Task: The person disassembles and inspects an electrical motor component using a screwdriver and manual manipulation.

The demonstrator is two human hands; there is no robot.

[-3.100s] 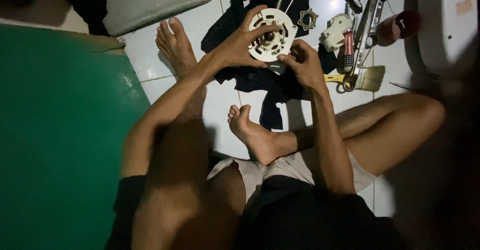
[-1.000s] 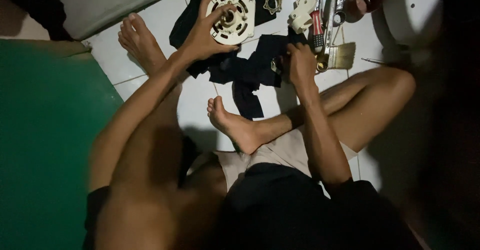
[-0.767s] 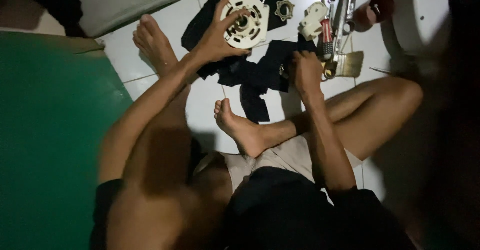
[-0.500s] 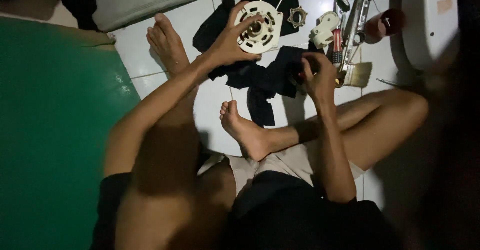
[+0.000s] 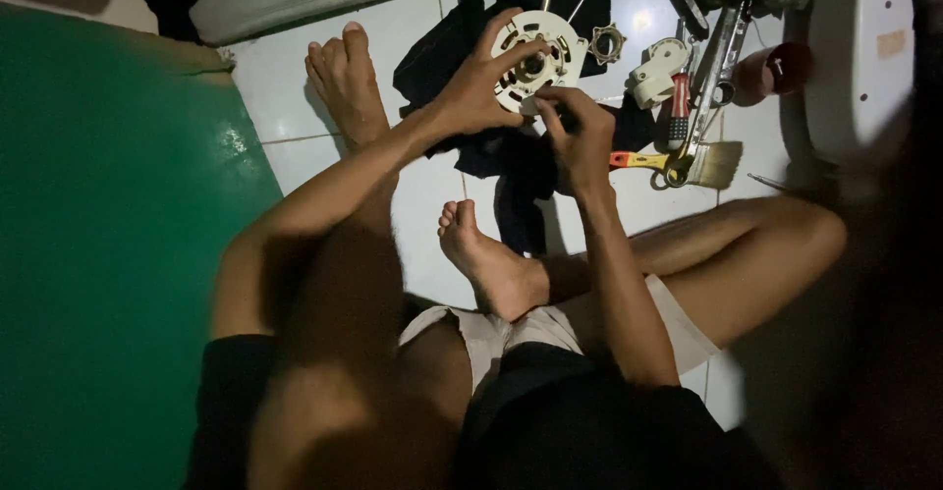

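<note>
A round cream-coloured motor housing [image 5: 562,42] with slots and a dark centre is held up over a black cloth [image 5: 462,43] on the white tile floor. My left hand [image 5: 473,92] grips its left rim, fingers spread across its face. My right hand [image 5: 580,129] is at its lower edge, fingertips pinched against the part near the centre. Whether a small piece sits between those fingertips is too small to tell. I sit cross-legged, both bare feet showing.
A small ring-shaped metal part [image 5: 606,44] lies on the cloth. To the right lie a cream plastic part [image 5: 656,66], a red-handled tool [image 5: 679,107], a paintbrush [image 5: 688,162] and a white fan body [image 5: 859,48]. A green mat [image 5: 108,235] covers the left.
My right hand has come up from the black cloth to the lower edge of the round housing. My left hand has kept hold of the housing throughout.
</note>
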